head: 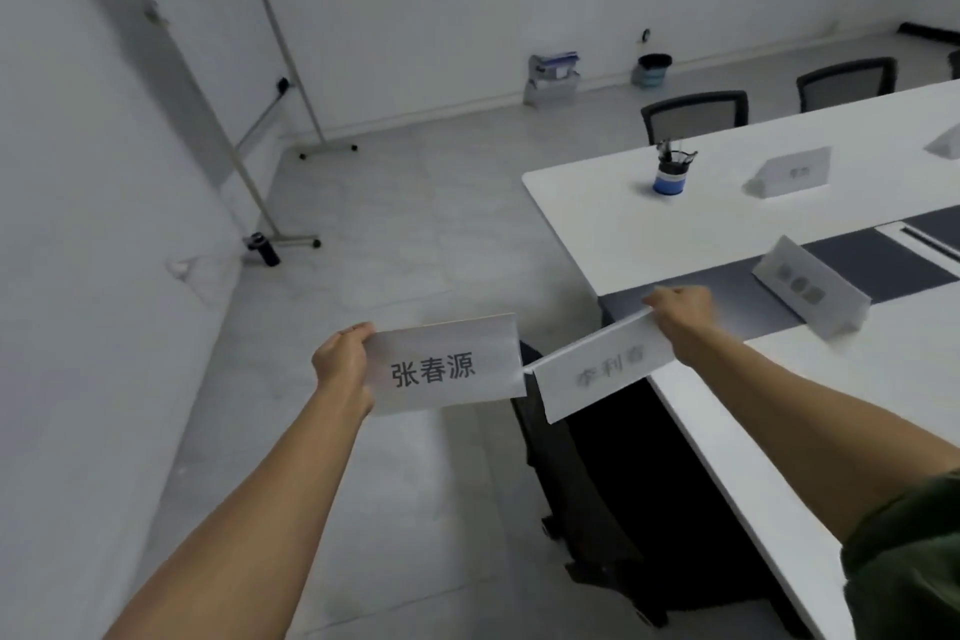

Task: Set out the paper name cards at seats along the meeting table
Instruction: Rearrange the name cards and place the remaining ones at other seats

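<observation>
My left hand (343,359) grips the left edge of a white folded name card (441,364) with black characters, held over the floor. In my right hand (680,309) is a second name card (602,369), blurred and tilted, just off the end of the white meeting table (623,224). A third folded card (810,286) stands on the table's dark centre strip near that hand. Further off stands another card (792,171), and the corner of one more (945,143) shows at the right edge.
A blue pen cup (671,172) stands near the table's far corner. Black chairs (693,114) line the far side, and a dark chair (597,494) sits under the table end below my hands. A whiteboard on wheels (218,31) leans by the left wall; a bin (652,70) is at the back.
</observation>
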{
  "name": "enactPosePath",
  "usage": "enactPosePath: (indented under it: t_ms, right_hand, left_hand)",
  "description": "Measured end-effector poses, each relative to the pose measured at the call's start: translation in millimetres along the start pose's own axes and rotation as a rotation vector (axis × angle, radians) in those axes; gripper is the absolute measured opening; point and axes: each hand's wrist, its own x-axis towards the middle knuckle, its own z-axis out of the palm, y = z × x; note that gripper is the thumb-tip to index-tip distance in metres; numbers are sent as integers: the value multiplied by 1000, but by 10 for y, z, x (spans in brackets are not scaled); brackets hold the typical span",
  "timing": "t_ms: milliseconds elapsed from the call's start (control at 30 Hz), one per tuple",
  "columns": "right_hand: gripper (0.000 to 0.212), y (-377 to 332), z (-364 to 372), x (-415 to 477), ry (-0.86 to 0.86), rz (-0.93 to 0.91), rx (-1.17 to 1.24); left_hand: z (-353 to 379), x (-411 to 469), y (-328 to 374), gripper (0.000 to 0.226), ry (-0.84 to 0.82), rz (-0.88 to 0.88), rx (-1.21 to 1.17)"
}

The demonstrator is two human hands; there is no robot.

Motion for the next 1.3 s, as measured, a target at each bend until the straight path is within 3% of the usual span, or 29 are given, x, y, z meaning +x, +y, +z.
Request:
enactPosePath:
  t_ms: [267, 533, 800, 1300]
  right_hand:
    - [20, -752, 2006, -178, -134, 2, 8]
    - [17, -1456, 3243, 209, -187, -52, -11]
    - [21, -2173, 4442, 1673, -172, -19, 20]
    - [18, -3842, 5702, 4243, -74, -32, -12]
  left_hand:
    - [-1050, 1333, 959, 8, 101, 20, -17]
    - [-1017, 2583, 1392, 10, 156, 9, -50]
    - [-83, 4196, 1936, 12, 173, -6, -31]
    - [2064, 6907, 3066, 9, 101, -5, -36]
